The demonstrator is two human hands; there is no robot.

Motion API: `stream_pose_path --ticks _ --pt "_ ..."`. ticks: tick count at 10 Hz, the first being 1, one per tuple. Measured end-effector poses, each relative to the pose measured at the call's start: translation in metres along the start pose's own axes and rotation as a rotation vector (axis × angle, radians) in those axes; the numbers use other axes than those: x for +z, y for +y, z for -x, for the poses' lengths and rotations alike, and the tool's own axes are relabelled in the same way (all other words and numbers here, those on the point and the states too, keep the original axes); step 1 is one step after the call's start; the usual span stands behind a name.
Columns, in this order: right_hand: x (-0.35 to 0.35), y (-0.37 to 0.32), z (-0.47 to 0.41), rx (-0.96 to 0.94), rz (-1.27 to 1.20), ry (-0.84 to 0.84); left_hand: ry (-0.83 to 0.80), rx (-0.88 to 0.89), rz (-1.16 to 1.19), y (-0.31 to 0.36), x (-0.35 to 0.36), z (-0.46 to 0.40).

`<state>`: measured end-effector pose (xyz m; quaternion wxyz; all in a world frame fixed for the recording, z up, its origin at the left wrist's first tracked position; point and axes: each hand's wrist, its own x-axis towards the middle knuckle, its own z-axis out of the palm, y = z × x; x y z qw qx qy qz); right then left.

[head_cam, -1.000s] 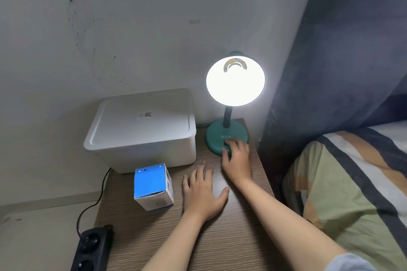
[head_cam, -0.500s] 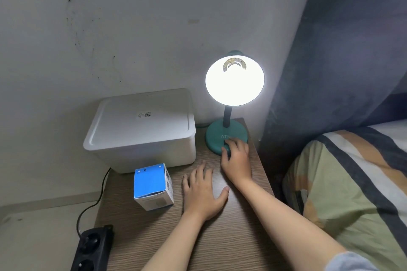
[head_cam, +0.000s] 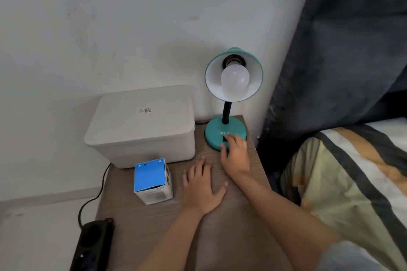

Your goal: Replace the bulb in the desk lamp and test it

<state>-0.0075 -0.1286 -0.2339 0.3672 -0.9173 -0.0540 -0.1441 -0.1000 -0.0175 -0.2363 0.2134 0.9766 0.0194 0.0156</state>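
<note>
A teal desk lamp stands at the back right of the wooden bedside table. Its shade faces me, and a white round bulb sits in the socket, unlit. My right hand rests on the front of the lamp's round base, with fingertips on the dark switch. My left hand lies flat on the tabletop beside it, fingers spread, holding nothing. A blue and white bulb box stands left of my left hand.
A white lidded storage box fills the table's back left. A black power strip with its cable lies on the floor to the left. A bed with a striped cover and a dark curtain are on the right.
The lamp was glowing brightly in both earlier frames and is now off. Neither hand has moved noticeably.
</note>
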Motion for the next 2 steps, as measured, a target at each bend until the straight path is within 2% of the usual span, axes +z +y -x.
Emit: stream_pose_path --ticks 2 --pt "-0.0096 0.0032 0.0099 -0.034 -0.041 -0.116 -0.022 -0.096 0.239 -0.0020 -0.0099 -0.0054"
